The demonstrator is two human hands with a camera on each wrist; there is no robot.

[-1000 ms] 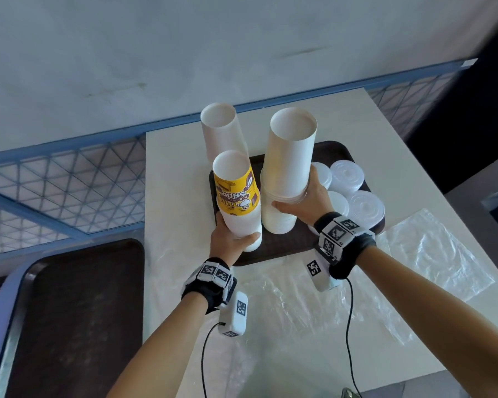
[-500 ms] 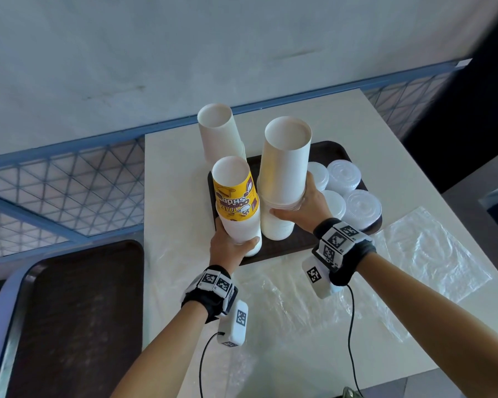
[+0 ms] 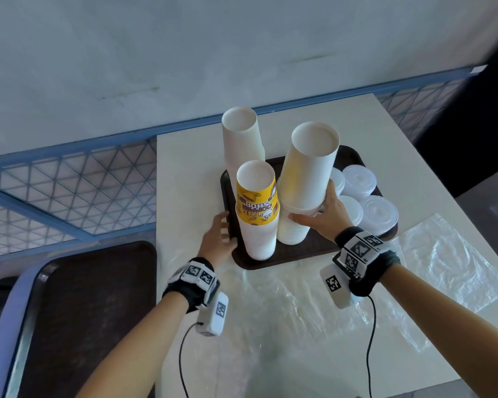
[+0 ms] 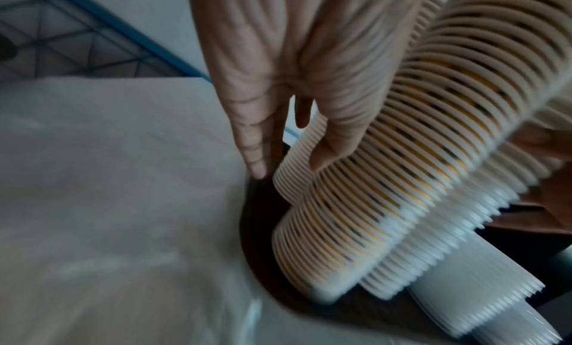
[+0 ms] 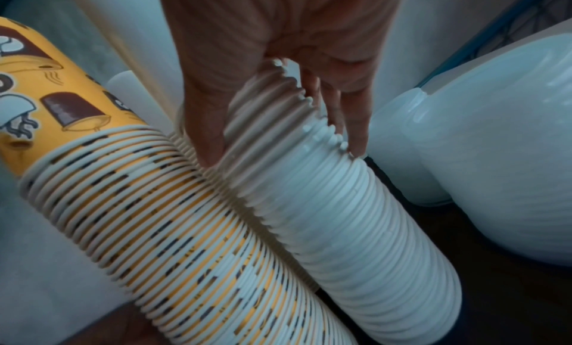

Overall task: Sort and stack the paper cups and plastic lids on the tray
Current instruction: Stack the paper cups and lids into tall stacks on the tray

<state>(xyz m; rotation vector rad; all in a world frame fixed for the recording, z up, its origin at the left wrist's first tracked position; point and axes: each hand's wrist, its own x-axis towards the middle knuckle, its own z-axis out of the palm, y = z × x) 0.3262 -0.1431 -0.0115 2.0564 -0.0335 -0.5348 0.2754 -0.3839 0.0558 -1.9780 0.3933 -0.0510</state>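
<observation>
Head view: a white square table stands against a pale wall with a blue rail, crinkled clear plastic sheet spread across it. On its dark brown tray, the right hand grips a tall stack of white paper cups; the left hand, fingers relaxed, rests beside the yellow-printed cup stack. White plastic lids lie at the tray's right.

White table; crumpled clear plastic sheet; second brown tray.

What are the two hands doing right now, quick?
Left hand: open, fingers straight by the yellow cup stack, holding nothing.
Right hand: gripping the white cup stack.
</observation>
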